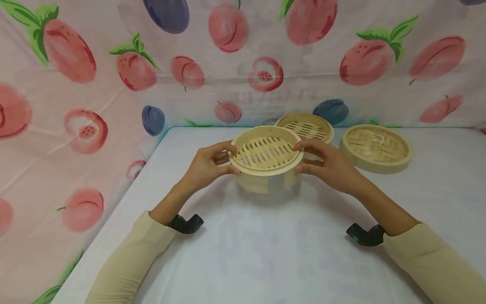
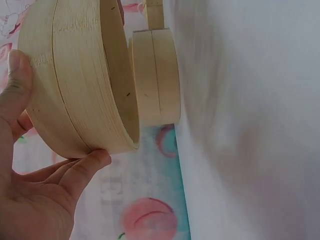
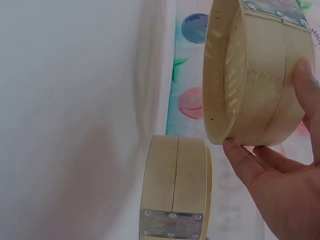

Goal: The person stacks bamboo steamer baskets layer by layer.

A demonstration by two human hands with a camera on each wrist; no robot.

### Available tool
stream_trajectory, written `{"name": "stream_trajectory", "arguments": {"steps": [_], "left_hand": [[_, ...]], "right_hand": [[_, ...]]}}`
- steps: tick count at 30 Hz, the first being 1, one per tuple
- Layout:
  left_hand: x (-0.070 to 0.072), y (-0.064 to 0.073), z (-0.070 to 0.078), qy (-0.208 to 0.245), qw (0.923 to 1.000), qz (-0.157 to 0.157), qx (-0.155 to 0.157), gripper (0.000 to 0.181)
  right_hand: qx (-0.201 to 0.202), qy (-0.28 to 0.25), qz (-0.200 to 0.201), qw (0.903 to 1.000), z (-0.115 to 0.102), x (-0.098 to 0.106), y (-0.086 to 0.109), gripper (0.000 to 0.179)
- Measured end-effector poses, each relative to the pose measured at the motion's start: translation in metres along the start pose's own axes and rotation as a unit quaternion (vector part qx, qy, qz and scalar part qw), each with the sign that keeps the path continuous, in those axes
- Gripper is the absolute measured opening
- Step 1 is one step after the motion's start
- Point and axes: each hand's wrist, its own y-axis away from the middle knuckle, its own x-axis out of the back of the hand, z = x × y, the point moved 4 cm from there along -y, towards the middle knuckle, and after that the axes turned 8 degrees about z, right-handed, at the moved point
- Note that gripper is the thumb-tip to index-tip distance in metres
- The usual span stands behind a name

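Note:
A round bamboo steamer basket (image 1: 252, 183) with a slatted bottom is held between both hands over the white table. My left hand (image 1: 209, 166) grips its left side, thumb and fingers spread along the wall. On the opposite side, my right hand (image 1: 328, 169) pinches the wall the same way. Both wrist views show the held basket (image 2: 75, 85) raised off the tabletop, with its lower opening visible. A metal plate (image 3: 282, 11) is fastened to its wall. Right behind it stands a second steamer basket (image 1: 305, 130), partly hidden by the held one and the right hand.
A woven bamboo lid (image 1: 376, 145) with a small pale loop on top lies on the table (image 1: 258, 253) at the back right. Fruit-printed cloth (image 1: 235, 93) hangs behind and along the left. Black curved pieces (image 1: 186, 223) stick out at both sleeve cuffs.

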Motion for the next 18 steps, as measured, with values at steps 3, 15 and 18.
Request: {"name": "stream_trajectory", "arguments": {"steps": [3, 15, 18], "left_hand": [[-0.005, 0.002, 0.001, 0.006, 0.9999, -0.010, -0.009, 0.038], [-0.018, 0.011, 0.000, 0.023, 0.9980, -0.043, -0.039, 0.038], [-0.021, 0.011, 0.002, 0.022, 0.9972, -0.053, -0.048, 0.038]], "right_hand": [[-0.004, 0.007, 0.006, 1.0000, -0.001, 0.002, 0.009, 0.044], [0.030, 0.048, 0.021, 0.9982, -0.007, 0.004, 0.035, 0.039], [0.047, 0.068, 0.029, 0.9962, -0.008, 0.006, 0.040, 0.040]]}}
